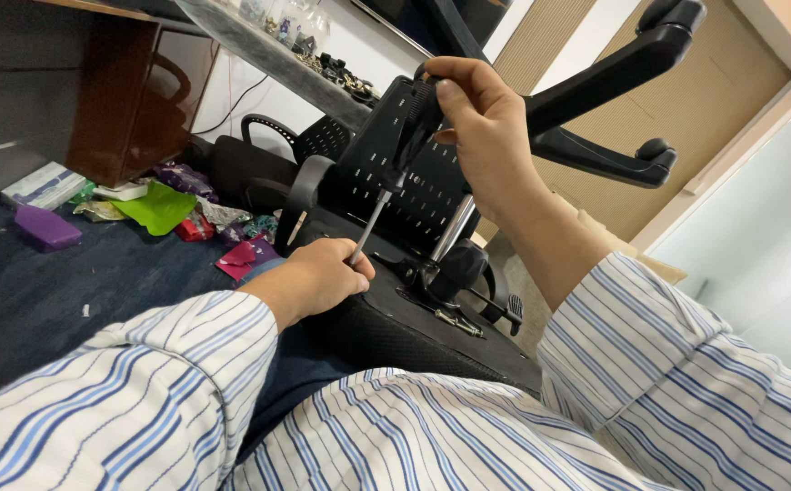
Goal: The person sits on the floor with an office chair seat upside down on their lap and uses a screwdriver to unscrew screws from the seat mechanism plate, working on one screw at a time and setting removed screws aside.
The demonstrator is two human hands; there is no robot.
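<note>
Nearest: two sleeves of white cotton with blue stripes, filling the near edge.

Left hand (315, 277): curled closed around the lower end of a slim silver metal screwdriver shaft (370, 225), steadying its tip on the underside of an overturned black office chair seat (386, 332). The tip itself is hidden inside the fist.

Right hand (477, 123): raised above, fingers and thumb pinched shut on the black ribbed screwdriver handle (416, 114).

Step in hand, by my reckoning: driving or loosening a fastener on the seat base, near the black tilt mechanism with its chrome gas cylinder (450, 232). The next move would call for a steady twist from above while the lower hand keeps the shaft upright.

Left, on the dark blue carpet (41, 291): a purple plastic box (45, 227), a green sheet (159, 207), mixed wrappers, hard to identify.

Far: black perforated plastic backrest (432, 195), black chair base legs with castors (614, 82), cut off at the top edge. A grey shelf (268, 55) holds small items, blurred.
</note>
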